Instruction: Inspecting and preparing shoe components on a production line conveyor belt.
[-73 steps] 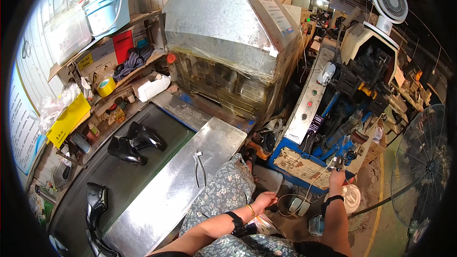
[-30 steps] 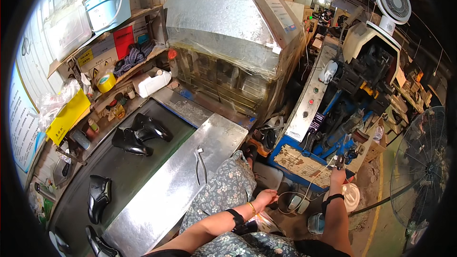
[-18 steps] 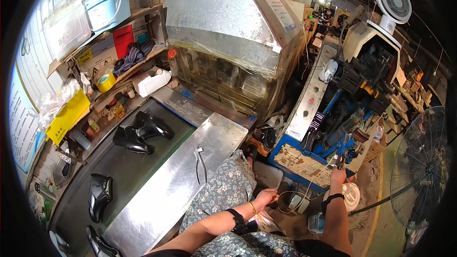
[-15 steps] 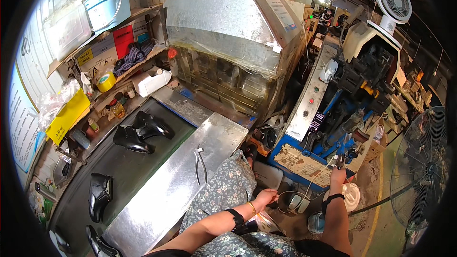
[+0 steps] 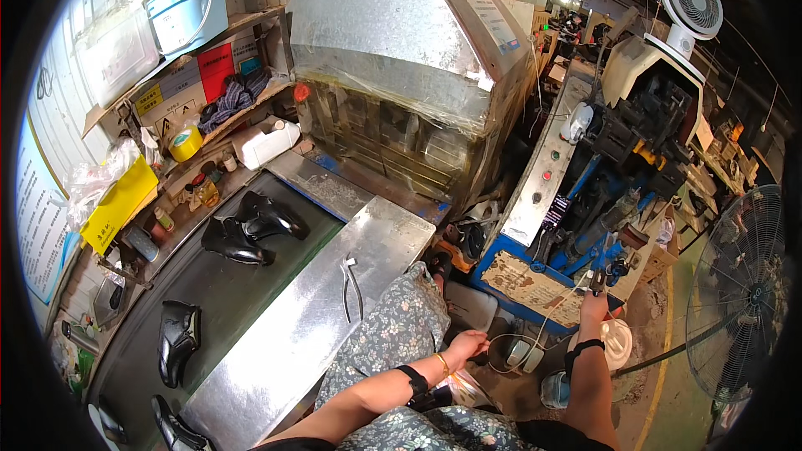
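My right hand [image 5: 595,305] reaches up to the blue machine [image 5: 585,217] and grips a small dark lever or knob [image 5: 599,281] at its front edge. My left hand [image 5: 464,346] hangs low beside my knee, fingers curled loosely, close to a white box [image 5: 470,304] and grey pedals [image 5: 520,354] on the floor; it holds nothing that I can see. Pliers [image 5: 352,282] lie on the steel cover [image 5: 326,317] to my left.
Several black shoes [image 5: 251,230] lie on the dark conveyor belt [image 5: 219,296]; one [image 5: 178,336] sits nearer. A large sheet-metal oven hood [image 5: 401,42] stands ahead. Shelves with boxes, tape and bottles [image 5: 192,134] line the left. A floor fan [image 5: 739,284] stands at the right.
The shoes on the belt have drifted slightly toward the oven. My right hand moved up a little to the machine's lever; my left hand stayed low.
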`<state>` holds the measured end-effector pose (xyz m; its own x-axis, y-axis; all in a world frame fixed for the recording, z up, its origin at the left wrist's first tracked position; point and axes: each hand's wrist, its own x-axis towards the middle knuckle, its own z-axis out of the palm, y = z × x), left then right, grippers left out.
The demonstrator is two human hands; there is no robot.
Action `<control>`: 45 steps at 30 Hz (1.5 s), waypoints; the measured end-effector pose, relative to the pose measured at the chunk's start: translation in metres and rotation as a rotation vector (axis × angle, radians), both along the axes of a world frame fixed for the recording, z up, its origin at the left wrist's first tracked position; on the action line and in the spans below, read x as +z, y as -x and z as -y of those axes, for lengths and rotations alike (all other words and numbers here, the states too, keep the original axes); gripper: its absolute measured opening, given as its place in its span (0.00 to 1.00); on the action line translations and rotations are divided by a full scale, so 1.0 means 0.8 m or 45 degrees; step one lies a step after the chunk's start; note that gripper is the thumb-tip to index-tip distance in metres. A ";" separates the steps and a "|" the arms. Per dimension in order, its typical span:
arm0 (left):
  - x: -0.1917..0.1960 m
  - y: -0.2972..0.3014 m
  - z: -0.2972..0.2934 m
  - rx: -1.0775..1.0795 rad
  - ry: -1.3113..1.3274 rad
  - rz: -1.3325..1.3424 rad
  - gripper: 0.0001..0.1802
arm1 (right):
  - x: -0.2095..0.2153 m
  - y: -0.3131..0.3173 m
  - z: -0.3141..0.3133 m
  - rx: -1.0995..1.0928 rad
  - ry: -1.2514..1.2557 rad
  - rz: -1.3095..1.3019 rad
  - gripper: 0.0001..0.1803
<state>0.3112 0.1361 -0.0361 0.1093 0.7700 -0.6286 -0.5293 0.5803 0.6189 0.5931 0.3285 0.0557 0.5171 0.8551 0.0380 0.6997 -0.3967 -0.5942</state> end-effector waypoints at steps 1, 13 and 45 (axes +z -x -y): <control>0.000 0.000 0.000 0.000 0.000 0.000 0.09 | -0.002 -0.001 -0.001 0.010 -0.011 -0.004 0.21; -0.003 0.001 0.000 0.006 -0.019 0.023 0.09 | -0.006 -0.004 -0.002 0.015 -0.021 0.004 0.20; 0.001 -0.001 0.001 -0.010 -0.026 -0.021 0.09 | -0.020 -0.015 -0.009 0.086 -0.095 -0.036 0.20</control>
